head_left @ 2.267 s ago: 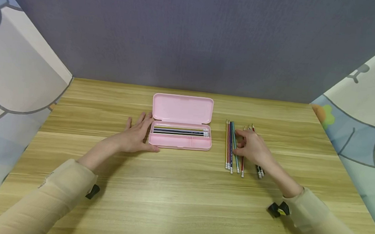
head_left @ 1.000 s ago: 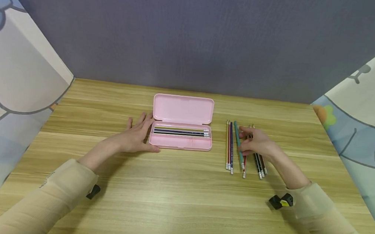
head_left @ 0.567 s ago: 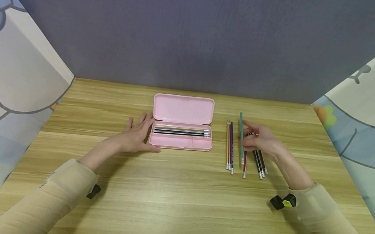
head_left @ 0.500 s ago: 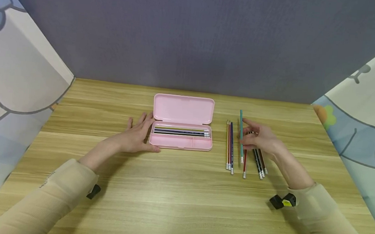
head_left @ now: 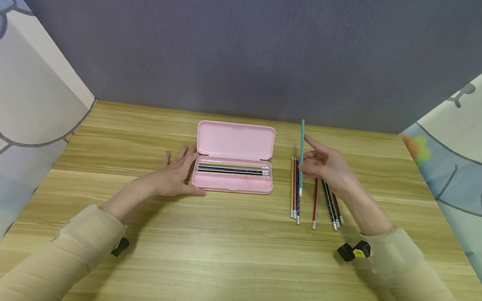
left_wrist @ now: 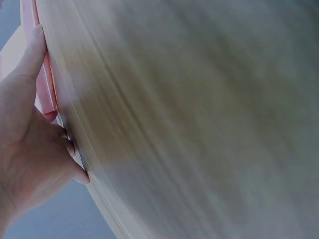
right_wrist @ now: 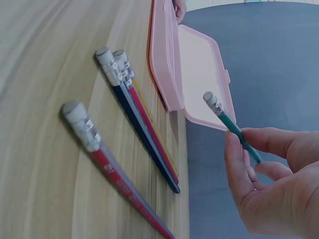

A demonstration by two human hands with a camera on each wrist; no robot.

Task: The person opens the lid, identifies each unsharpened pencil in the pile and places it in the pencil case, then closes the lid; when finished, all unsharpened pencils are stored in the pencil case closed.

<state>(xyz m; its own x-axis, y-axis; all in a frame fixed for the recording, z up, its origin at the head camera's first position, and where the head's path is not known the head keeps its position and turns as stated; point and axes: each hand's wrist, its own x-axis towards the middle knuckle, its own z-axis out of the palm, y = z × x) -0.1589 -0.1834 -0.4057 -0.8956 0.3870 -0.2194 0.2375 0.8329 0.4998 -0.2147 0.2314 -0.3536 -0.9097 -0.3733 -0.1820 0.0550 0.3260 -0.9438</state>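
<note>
A green pencil (head_left: 302, 151) is pinched between the thumb and fingers of my right hand (head_left: 330, 168), raised above the table. Its eraser end points toward me; in the right wrist view the green pencil (right_wrist: 228, 119) hangs clear of the others. My left hand (head_left: 174, 173) rests with spread fingers at the left end of the pink pencil case (head_left: 218, 182), its thumb along the near edge. The case lies with its lid up and holds several pencils (head_left: 232, 169) in the long rear compartment. In the left wrist view, my left hand (left_wrist: 35, 144) touches the case's side (left_wrist: 46, 89).
Yellow, red and blue pencils (head_left: 294, 198) lie side by side right of the case. A single red pencil (head_left: 315, 205) lies farther right, then several dark pencils (head_left: 331, 206) partly under my right hand. A grey panel (head_left: 249, 51) rises behind the wooden table (head_left: 214, 263).
My right hand picked the green pencil up from the table, lifted it, and has moved it away from me and to the left. My left hand has stayed at the case.
</note>
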